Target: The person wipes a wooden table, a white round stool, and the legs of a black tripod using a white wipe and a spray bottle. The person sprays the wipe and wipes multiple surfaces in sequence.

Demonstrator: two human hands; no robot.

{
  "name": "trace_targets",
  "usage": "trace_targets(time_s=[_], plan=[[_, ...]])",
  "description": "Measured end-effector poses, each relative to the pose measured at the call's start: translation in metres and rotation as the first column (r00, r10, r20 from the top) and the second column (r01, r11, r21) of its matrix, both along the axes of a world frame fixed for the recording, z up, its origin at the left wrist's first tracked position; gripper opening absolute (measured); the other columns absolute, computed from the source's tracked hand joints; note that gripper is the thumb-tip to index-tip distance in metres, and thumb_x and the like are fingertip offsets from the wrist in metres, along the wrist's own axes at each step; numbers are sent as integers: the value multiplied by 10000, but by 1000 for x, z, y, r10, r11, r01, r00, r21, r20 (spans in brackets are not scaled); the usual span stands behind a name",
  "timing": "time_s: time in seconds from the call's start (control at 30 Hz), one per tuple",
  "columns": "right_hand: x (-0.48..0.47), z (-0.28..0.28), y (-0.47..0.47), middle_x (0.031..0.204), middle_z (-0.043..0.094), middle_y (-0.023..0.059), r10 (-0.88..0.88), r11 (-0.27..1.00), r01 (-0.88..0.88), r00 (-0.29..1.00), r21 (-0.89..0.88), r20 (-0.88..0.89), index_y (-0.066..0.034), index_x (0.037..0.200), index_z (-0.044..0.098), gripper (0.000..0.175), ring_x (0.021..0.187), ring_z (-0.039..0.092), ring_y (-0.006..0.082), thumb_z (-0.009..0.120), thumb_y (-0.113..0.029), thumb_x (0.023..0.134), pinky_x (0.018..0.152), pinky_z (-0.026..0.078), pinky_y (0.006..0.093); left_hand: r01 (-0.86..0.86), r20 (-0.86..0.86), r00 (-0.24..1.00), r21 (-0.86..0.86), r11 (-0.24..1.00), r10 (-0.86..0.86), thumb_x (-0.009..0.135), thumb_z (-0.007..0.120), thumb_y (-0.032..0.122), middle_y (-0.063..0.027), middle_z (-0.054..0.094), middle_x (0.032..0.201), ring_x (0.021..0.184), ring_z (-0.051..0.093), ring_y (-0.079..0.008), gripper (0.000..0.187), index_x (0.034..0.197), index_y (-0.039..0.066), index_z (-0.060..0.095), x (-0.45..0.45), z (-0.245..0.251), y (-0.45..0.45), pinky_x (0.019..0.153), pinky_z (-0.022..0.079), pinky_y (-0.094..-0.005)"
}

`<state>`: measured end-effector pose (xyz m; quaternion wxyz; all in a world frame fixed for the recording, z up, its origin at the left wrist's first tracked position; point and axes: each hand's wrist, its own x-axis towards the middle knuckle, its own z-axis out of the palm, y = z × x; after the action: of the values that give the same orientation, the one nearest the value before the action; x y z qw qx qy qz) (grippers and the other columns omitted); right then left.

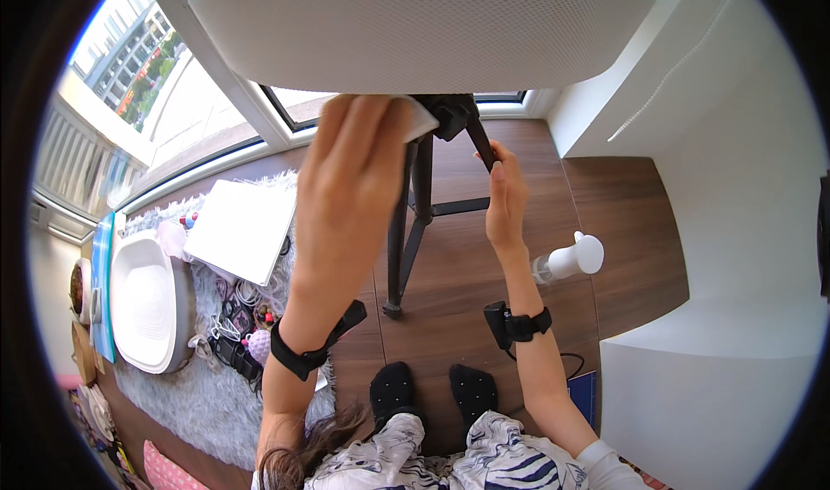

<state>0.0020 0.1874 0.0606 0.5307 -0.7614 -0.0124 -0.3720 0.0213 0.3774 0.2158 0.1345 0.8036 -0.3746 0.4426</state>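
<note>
My left hand (356,172) is raised below the edge of a large white panel with a mesh texture (421,29). It holds a folded white wipe or cloth (423,121) close to the black head (452,115) of a tripod stand; whether the cloth touches the head I cannot tell. Around one slanting black leg (480,141) of the stand, my right hand (507,195) has its fingers and thumb closed. Black crossbars (460,206) join the legs lower down. The panel hides the top of the stand. Each wrist wears a black strap.
A white-topped bottle (574,256) stands on the wooden floor to the right. On the left, a grey shaggy rug (201,418) bears a white basin (146,302), a flat white object (243,230) and tangled cables (249,295). A window (194,114) and white walls (733,230) surround this corner.
</note>
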Motion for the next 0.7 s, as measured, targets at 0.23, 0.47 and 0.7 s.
trace_targets(time_s=[0.23,0.47,0.7], plan=[[1,-5,2,1082,631,84,-16,1000,17,1000,20,-15,-25,1271,526,481,860,515,117,354,-408,1035,802,388,253,68,-50,995,-288,955,-86,768,595,-152,-118,605,1076,984,610,-259,357,1083,-4,677,0,-2,16,738,570,-296],[1,-3,2,1058,574,102,5,1000,-5,1000,13,22,-15,1267,508,412,893,512,165,373,-329,1035,830,397,280,113,16,993,-7,994,-113,735,693,-51,-143,605,1258,1208,568,-289,424,1155,-26,644,1,-26,5,925,561,-342],[1,-4,3,1078,555,122,30,999,-31,999,20,32,-7,1268,495,373,960,524,206,390,-278,1033,872,398,295,191,-158,975,236,953,-157,739,695,-27,-145,611,1259,1243,540,-287,447,1182,-11,638,-27,-67,38,943,550,-341]])
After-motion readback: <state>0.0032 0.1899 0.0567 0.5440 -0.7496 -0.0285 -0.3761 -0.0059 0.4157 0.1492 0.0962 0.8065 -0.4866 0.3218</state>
